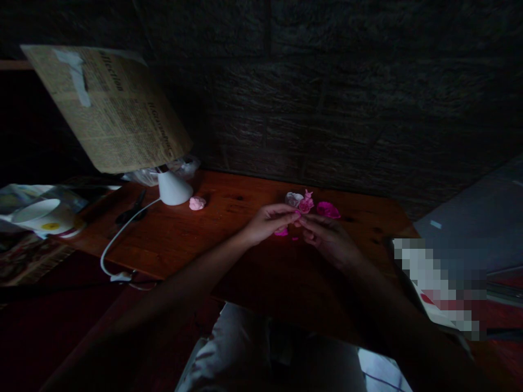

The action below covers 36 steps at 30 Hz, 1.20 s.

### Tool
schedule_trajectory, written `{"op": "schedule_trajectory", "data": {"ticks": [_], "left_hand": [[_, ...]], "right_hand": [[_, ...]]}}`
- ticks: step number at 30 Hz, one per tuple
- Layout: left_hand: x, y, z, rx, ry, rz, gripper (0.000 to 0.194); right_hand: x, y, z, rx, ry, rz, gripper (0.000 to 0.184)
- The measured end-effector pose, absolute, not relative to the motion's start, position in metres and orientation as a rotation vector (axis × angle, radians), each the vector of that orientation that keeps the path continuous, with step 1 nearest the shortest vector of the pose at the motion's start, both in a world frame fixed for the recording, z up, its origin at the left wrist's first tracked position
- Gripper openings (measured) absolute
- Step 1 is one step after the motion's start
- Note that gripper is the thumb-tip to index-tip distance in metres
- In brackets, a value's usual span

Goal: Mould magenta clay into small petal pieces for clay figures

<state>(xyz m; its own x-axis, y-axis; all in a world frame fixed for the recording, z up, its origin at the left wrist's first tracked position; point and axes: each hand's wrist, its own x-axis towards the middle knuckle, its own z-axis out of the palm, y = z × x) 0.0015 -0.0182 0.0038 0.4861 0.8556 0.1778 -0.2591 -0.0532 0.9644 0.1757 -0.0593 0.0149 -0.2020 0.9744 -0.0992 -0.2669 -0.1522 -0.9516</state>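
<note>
My left hand [265, 224] and my right hand [329, 238] meet over the table, thumbs and fingers closed in a pinch. Between their fingertips is a small bright pink piece [298, 215] that looks like modelling clay, mostly covered by the fingers. Just behind them stands a pink figure with petal-like folds [306, 203], beside a pale whitish-pink lump [292, 198]. A flattened magenta lump [328, 209] lies to the right. Another magenta piece [281, 232] sits under my left hand, with a tiny pink scrap [295, 238] nearby.
A lamp with a white base [175, 188] and newspaper shade [118, 109] stands left on the wooden table [237, 190]. Beside it are a light pink lump [197, 203], black scissors [131, 211], the white cord [109, 245] and a white mug [47, 218]. A dark wall [286, 98] rises behind.
</note>
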Motion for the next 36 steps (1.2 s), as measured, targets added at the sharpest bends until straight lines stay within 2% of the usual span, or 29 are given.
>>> {"op": "schedule_trajectory", "data": {"ticks": [14, 24, 32, 36], "left_hand": [[0.003, -0.017, -0.001, 1.228, 0.549, 0.89, 0.044], [0.003, -0.017, -0.002, 1.189, 0.631, 0.953, 0.046], [0.003, -0.018, 0.001, 1.18, 0.591, 0.921, 0.047], [0.002, -0.016, 0.001, 1.133, 0.651, 0.949, 0.048]], "right_hand": [[0.168, -0.061, 0.014, -0.949, -1.021, 1.569, 0.031], [0.167, -0.061, 0.012, -1.032, -1.057, 1.501, 0.034], [0.169, -0.063, 0.017, -1.154, -1.219, 1.328, 0.036], [0.181, -0.061, 0.016, -1.189, -1.559, 1.149, 0.031]]}}
